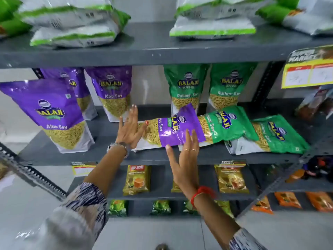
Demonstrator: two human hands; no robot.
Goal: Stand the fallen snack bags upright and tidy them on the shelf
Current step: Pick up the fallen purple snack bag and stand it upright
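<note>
A purple Aloo Sev bag [173,129] lies on its side on the middle grey shelf [90,156], over a fallen green Ratlami Sev bag [228,123]. Another green bag [277,136] lies flat further right. My left hand [130,128] has spread fingers and touches the left end of the purple bag. My right hand [183,159] rests its fingertips on the bag's near edge, fingers apart. Neither hand grips it. Upright purple bags [52,112] [113,89] stand to the left and upright green bags [185,85] [232,83] behind.
Green-and-white bags [72,20] lie stacked on the shelf above. Small yellow packets [137,179] and orange packets [288,199] fill lower shelves. A yellow price tag [308,69] hangs at the right by a perforated upright [264,83].
</note>
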